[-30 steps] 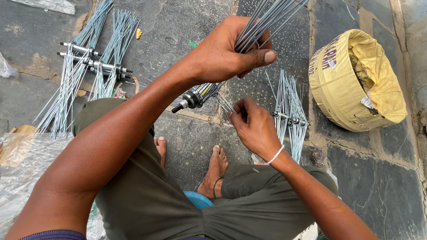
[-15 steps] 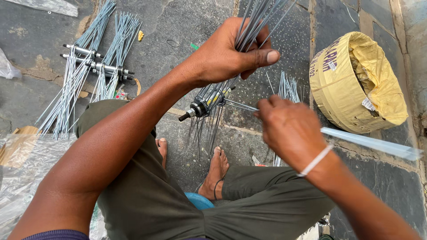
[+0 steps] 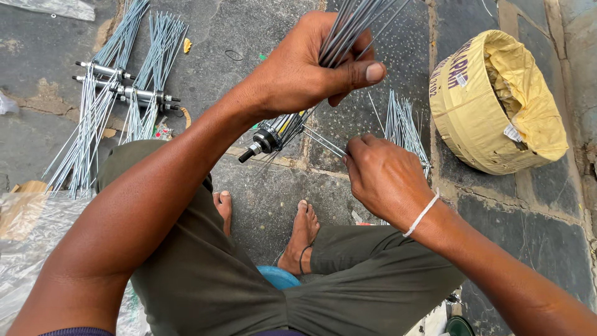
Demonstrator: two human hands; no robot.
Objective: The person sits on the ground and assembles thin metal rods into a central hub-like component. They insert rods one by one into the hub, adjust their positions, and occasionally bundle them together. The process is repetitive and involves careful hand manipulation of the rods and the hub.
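Below the hub (image 3: 271, 135), right hand (image 3: 384, 177) drawn back, pinching one spoke (image 3: 323, 142), left hand (image 3: 311, 65) gripping the bundle (image 3: 351, 25)

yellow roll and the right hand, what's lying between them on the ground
In the head view, a loose fan of spokes lies on the stone floor between the yellow roll and the right hand, beside the roll and partly hidden behind the hand.

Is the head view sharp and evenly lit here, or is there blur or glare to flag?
Head view: soft daylight, no hard shadows; left hand, right hand and hub are sharp; faint sheen on the spokes; slight wide-angle stretch at the edges.
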